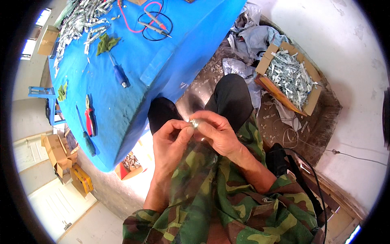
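Observation:
Above my lap, my left hand [168, 142] and my right hand [221, 136] meet with their fingertips pinched together. Between them is a small shiny metallic piece [194, 122], mostly covered by the fingers, so I cannot make out its exact kind. Both hands grip it. My knees stick out just beyond the hands, beside the edge of the blue-covered table [134, 97].
On the table lie red-handled pliers [90, 118], a green-handled screwdriver [88, 142], a blue-handled screwdriver [119, 75], a green rag [107, 43], test probes [152, 28] and a heap of silvery strips [87, 18]. More strips fill a cardboard box [310, 103] at right.

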Action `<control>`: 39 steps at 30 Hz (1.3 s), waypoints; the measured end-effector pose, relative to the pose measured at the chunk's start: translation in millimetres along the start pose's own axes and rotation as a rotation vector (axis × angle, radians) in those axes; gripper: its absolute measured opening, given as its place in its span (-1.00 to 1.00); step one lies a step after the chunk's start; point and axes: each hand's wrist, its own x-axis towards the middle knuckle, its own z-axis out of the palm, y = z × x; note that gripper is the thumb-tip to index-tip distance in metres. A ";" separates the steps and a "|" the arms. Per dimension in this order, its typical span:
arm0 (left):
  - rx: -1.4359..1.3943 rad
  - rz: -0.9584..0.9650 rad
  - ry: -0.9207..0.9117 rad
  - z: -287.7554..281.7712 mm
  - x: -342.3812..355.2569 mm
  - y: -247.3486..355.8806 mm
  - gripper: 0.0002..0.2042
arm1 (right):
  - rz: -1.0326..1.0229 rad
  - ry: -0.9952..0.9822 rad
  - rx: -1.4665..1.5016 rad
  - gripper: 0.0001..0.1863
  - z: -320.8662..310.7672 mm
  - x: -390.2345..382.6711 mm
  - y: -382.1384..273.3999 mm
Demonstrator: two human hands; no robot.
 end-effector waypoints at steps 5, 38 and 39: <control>-0.220 -0.096 -0.077 -6.4 2.8 -3.3 -0.82 | 0.026 -0.034 -0.022 -0.73 -1.0 -0.8 0.0; 0.087 0.164 0.232 -53.0 -17.1 -23.9 -0.87 | 0.296 0.079 0.130 -0.59 42.2 24.7 16.7; 0.077 0.185 0.255 -56.5 -17.8 -24.9 -0.88 | 0.300 0.066 0.137 -0.59 43.0 27.1 18.8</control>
